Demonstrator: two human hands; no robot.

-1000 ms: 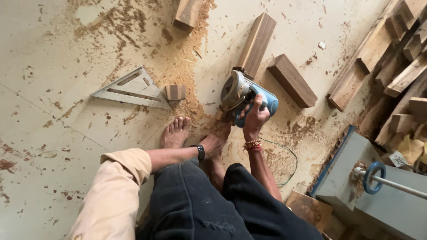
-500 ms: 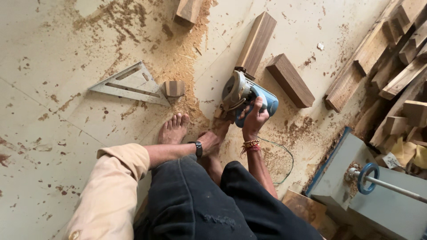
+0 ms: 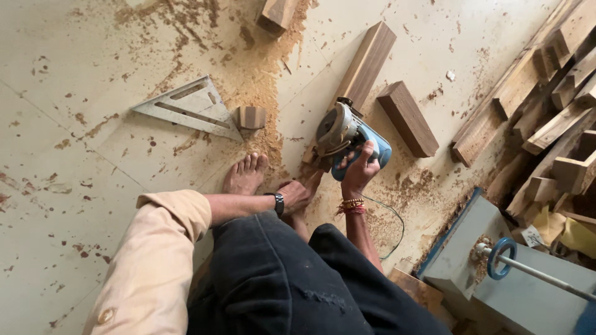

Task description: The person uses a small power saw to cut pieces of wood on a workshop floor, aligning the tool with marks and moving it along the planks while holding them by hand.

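Dusty floor (image 3: 93, 260) | right hand (image 3: 359, 175) grips saw (image 3: 347, 133) | left hand (image 3: 295, 195) grip unclear | plank (image 3: 360, 71) partly hidden

Left arm: reached forward and down across the body, sleeve rolled to the forearm, dark watch at the wrist.
Left hand (image 3: 295, 195): lowered near the bare feet, fingers curled loosely; grip could not be determined.
Right arm: bare, extended straight forward, beaded bands at the wrist.
Right hand (image 3: 359, 172): fingers (image 3: 366, 152) wrapped closed around a handle, knuckles uppermost.
Feet: bare, left foot flat, toes forward.
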